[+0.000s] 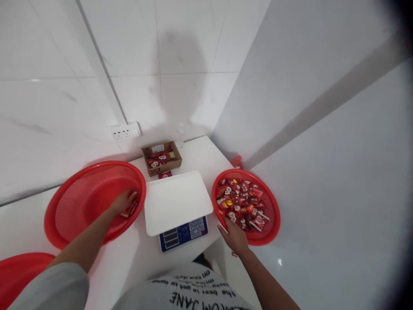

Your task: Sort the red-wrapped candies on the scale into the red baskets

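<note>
My left hand [123, 201] reaches down into a large red plastic basket [75, 202] on the left. Its fingers are bent around a few small wrapped candies [132, 210] by the basket's right wall; the fingertips are partly hidden. A smaller red basket [274, 215] on the right holds many red candy packets [240, 200], some with white sticks. Closed on this basket's near-left rim is my right hand [235, 237], thumb outside. Between the baskets sits a digital scale with a bare white tray [177, 202] and a blue keypad panel [183, 233].
Behind the scale stands a small cardboard box [164, 165] of red packets, with one red packet [165, 175] in front. Part of another red basket [19, 271] shows at lower left. Walls close off the white table [196, 153] behind and right; a socket [125, 131] is on the back wall.
</note>
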The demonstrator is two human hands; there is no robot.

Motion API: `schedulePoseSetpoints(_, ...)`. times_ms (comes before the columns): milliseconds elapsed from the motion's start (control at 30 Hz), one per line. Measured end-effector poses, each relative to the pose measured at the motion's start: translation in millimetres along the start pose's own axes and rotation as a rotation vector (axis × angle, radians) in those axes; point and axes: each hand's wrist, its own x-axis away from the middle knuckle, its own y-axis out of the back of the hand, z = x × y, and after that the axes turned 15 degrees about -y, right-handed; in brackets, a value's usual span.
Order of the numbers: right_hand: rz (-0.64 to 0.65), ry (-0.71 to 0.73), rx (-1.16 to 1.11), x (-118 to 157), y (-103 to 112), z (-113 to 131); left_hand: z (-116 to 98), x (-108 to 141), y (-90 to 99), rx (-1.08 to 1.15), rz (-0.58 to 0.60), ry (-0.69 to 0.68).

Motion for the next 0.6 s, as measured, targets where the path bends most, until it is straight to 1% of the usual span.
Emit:
schedulePoseSetpoints(67,0.039,0.017,-0.058,-1,3,-2,-6,15,-1.1,0.006,0.006,-0.016)
schedulePoseSetpoints(100,0.064,0.028,-0.108,-3,4,-4,-10,22,-1.8,0.000,-0.012,-0.013)
schedulePoseSetpoints(200,0.166,0.078,-0.327,-13,8,-11,-29,40,-7.5,-0.018,-0.114,0.000)
schedulePoseSetpoints(267,0.217,0.099,-0.424,-24,10,-15,-52,52,-16.2,-0.012,-0.245,-0.025)
schedulePoseSetpoints(300,0.232,0.107,-0.427,-31,11,-18,-67,57,-22.3,-0.001,-0.319,-0.050)
schedulePoseSetpoints(367,0.254,0.123,-0.372,-46,11,-22,-101,68,-37.6,0.030,-0.443,-0.105)
schedulePoseSetpoints(400,0.264,0.138,-0.337,-54,10,-23,-120,72,-46.5,0.045,-0.468,-0.132)
schedulePoseSetpoints(433,0.271,0.153,-0.308,-62,9,-24,-138,77,-55.7,0.061,-0.476,-0.155)
schedulePoseSetpoints(500,0.254,0.177,-0.274,-76,6,-26,-171,86,-74.2,0.097,-0.432,-0.182)
schedulePoseSetpoints(567,0.201,0.191,-0.246,-88,6,-26,-196,92,-90.3,0.115,-0.376,-0.204)
schedulePoseSetpoints(600,0.165,0.195,-0.234,-93,7,-26,-205,94,-96.9,0.118,-0.355,-0.210)
